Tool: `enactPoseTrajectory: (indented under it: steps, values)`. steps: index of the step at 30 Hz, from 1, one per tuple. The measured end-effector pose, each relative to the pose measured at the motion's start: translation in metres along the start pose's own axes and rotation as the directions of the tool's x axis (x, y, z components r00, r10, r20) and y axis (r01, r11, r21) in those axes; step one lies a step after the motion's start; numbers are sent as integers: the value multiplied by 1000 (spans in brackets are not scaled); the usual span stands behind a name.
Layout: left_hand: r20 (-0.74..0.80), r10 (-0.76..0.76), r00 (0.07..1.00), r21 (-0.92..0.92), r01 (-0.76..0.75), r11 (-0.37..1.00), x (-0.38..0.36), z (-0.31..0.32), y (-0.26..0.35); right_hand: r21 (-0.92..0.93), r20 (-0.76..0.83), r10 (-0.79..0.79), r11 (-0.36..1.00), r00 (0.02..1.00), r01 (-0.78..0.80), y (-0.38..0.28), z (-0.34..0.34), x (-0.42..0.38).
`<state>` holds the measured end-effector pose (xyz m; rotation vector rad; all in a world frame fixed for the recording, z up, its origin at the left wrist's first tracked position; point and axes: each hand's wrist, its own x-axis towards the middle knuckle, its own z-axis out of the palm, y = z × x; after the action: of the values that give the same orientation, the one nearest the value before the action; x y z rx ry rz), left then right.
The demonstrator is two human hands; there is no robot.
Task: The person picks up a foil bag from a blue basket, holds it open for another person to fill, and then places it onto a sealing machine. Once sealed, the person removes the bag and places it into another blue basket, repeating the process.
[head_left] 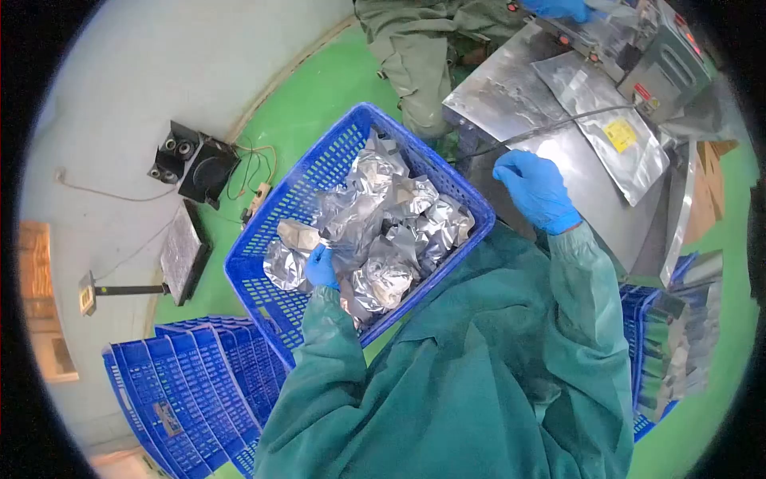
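My left hand (321, 267), in a blue glove, is closed on the edge of a silver foil bag (355, 227) inside a blue plastic basket (459, 177). Crumpled, filled-looking foil bags (391, 275) crowd around it in the basket. My right hand (538, 191), also gloved in blue, hovers by the near edge of a metal table (511, 88). Its fingers are curled together and nothing shows in them. A flat foil bag (586, 104) with a yellow label (620, 136) lies on that table, beyond my right hand.
A sealing machine (670, 76) stands at the table's far end, with another person's gloved hand (558, 8) near it. Stacked blue baskets (183, 391) are at lower left. A platform scale (185, 251) and black speakers (195, 164) stand by the wall. More foil bags (690, 335) fill a right-hand basket.
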<state>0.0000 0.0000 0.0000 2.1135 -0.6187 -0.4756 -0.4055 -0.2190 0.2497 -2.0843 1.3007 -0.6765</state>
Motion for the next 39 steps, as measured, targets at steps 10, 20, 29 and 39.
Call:
enactPoseTrajectory:
  steps: [10,20,29,39]
  values:
    - [-114,442,890,-273,-456,847,-35,-63,185,51,320,-107,994,941,96,-8,49,-5]
    - [-185,527,830,-729,-475,493,-57,-55,407,136,-458,-262,924,849,358,-98,-7,17]
    - [-268,644,716,-792,-545,277,-32,83,505,-249,-705,-402,912,584,326,-73,-155,5]
    - [-206,855,475,-257,-870,421,5,177,498,-240,-742,-283,959,608,152,19,-135,33]
